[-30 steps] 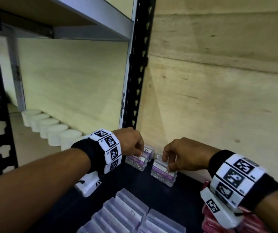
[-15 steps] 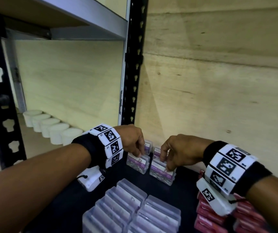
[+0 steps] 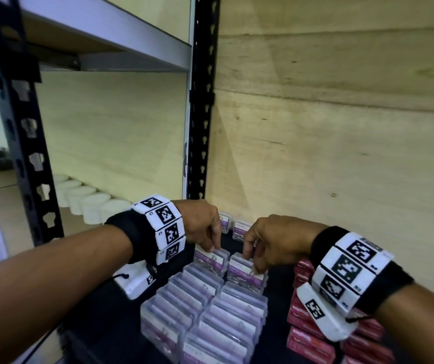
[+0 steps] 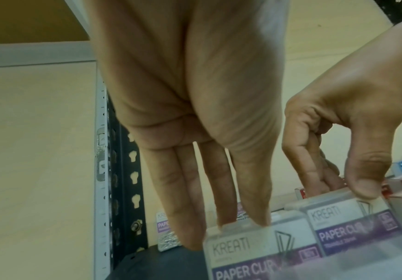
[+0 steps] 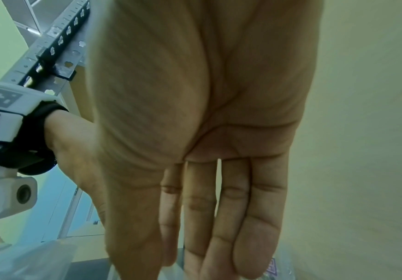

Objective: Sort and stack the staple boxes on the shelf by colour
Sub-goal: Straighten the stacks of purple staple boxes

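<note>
Purple-labelled clear box (image 3: 212, 260) | rear of left row on dark shelf (image 3: 121, 311), left hand (image 3: 201, 223) fingers pointing down, pinching its top | matching box (image 3: 244, 273) rear of right row, right hand (image 3: 271, 240) gripping its top | red boxes (image 3: 307, 324) beneath right wrist

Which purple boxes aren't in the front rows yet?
The two small purple boxes at the back wall, standing apart behind both hands; the other purple ones are packed in two front rows.

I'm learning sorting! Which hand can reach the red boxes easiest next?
Probably the right hand: the red boxes lie just under its wrist. The left hand is beyond the purple boxes.
</note>
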Available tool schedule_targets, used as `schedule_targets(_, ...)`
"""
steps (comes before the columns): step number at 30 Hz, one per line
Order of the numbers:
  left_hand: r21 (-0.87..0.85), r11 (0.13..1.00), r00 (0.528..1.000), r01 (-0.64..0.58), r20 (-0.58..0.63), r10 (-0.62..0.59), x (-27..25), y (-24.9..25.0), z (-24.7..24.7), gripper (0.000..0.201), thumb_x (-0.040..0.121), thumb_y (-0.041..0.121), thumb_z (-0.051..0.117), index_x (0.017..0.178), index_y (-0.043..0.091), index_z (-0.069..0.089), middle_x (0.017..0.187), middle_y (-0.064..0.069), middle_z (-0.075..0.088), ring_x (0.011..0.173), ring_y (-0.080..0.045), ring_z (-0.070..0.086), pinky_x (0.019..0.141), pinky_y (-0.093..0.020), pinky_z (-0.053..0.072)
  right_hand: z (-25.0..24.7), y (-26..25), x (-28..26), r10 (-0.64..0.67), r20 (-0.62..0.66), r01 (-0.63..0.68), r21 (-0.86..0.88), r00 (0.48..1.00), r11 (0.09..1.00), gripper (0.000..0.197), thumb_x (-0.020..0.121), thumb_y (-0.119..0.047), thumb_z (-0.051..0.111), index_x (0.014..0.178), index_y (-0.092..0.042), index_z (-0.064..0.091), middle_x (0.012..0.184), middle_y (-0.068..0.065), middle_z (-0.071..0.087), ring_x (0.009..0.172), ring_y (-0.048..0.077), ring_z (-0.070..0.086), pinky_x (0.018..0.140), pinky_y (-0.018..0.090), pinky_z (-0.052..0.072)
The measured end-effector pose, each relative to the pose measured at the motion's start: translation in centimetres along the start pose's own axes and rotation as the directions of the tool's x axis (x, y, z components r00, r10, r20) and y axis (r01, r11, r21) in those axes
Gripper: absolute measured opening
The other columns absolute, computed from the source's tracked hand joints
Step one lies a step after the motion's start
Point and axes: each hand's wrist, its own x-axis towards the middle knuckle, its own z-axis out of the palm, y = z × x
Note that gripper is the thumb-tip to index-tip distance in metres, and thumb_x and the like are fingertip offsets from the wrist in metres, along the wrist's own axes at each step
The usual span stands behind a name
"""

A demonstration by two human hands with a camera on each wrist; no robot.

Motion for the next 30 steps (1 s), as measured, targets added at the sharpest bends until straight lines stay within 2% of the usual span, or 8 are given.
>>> schedule_targets(4, 0.004, 1.000, 1.000, -0.018, 0.011, 0.018, -0.8, 0.4, 0.2, 0.018, 0.086, 0.022, 0.073, 0.103, 0.021, 0.077, 0.096, 0.011, 0.074, 0.078, 0.006, 0.063, 0.085, -0.015, 0.051, 0.2, -0.2, -0.7, -0.002, 0.005, 0.002, 0.018, 1.000, 1.000, 0.027, 0.080, -0.030, 0.080, 0.105, -0.030, 0.071, 0.098, -0.011, 0.075, 0.094, 0.007, 0.068, 0.088, 0.028, 0.052)
schedule_targets(8, -0.003, 1.000, 1.000, -0.019, 0.013, 0.019, -1.4, 0.6, 0.4, 0.018, 0.086, 0.022, 0.072, 0.104, 0.020, 0.076, 0.096, 0.010, 0.074, 0.077, 0.006, 0.063, 0.082, -0.014, 0.050, 0.2, -0.8, -1.2, -0.009, 0.026, 0.010, -0.004, 1.000, 1.000, 0.028, 0.081, -0.028, 0.079, 0.108, -0.029, 0.071, 0.101, -0.011, 0.073, 0.093, 0.008, 0.066, 0.076, 0.023, 0.048)
schedule_targets(12, 0.006, 1.000, 0.999, -0.003, 0.041, 0.002, -2.0, 1.1, 0.4, 0.019, 0.087, 0.024, 0.071, 0.106, 0.022, 0.076, 0.099, 0.012, 0.074, 0.088, 0.002, 0.066, 0.087, -0.017, 0.051, 0.2, -1.1, -1.8, -0.014, 0.037, 0.015, -0.001, 0.999, 1.000, 0.027, 0.082, -0.028, 0.079, 0.107, -0.028, 0.071, 0.101, -0.010, 0.074, 0.095, 0.008, 0.067, 0.086, 0.027, 0.051)
schedule_targets(16, 0.016, 1.000, 0.999, -0.010, 0.048, 0.009, -2.5, 1.4, 0.5, 0.019, 0.089, 0.023, 0.070, 0.107, 0.022, 0.075, 0.098, 0.013, 0.074, 0.084, 0.006, 0.064, 0.086, -0.013, 0.049, 0.4, -1.3, -2.2, -0.017, 0.048, 0.017, 0.008, 0.999, 1.000, 0.026, 0.082, -0.027, 0.079, 0.107, -0.029, 0.071, 0.099, -0.009, 0.075, 0.095, 0.008, 0.068, 0.092, 0.030, 0.052)
schedule_targets(22, 0.007, 1.000, 0.998, -0.014, 0.057, 0.014, -3.0, 1.5, 0.7, 0.018, 0.089, 0.024, 0.069, 0.106, 0.024, 0.075, 0.098, 0.015, 0.073, 0.079, 0.012, 0.061, 0.081, -0.010, 0.046, 0.6, -1.4, -2.9, -0.019, 0.063, 0.018, 0.029, 0.998, 0.999, 0.026, 0.084, -0.027, 0.077, 0.108, -0.028, 0.070, 0.102, -0.009, 0.075, 0.097, 0.008, 0.068, 0.094, 0.032, 0.052)
schedule_targets(30, 0.024, 1.000, 0.997, -0.011, 0.081, 0.009, -3.5, 2.0, 0.6, 0.019, 0.091, 0.023, 0.067, 0.108, 0.024, 0.074, 0.101, 0.014, 0.073, 0.081, 0.008, 0.061, 0.079, -0.008, 0.044, 0.5, -1.6, -3.2, -0.031, 0.092, 0.026, 0.051, 0.995, 0.998, 0.025, 0.083, -0.027, 0.078, 0.107, -0.028, 0.071, 0.099, -0.009, 0.076, 0.095, 0.007, 0.069, 0.095, 0.031, 0.052)
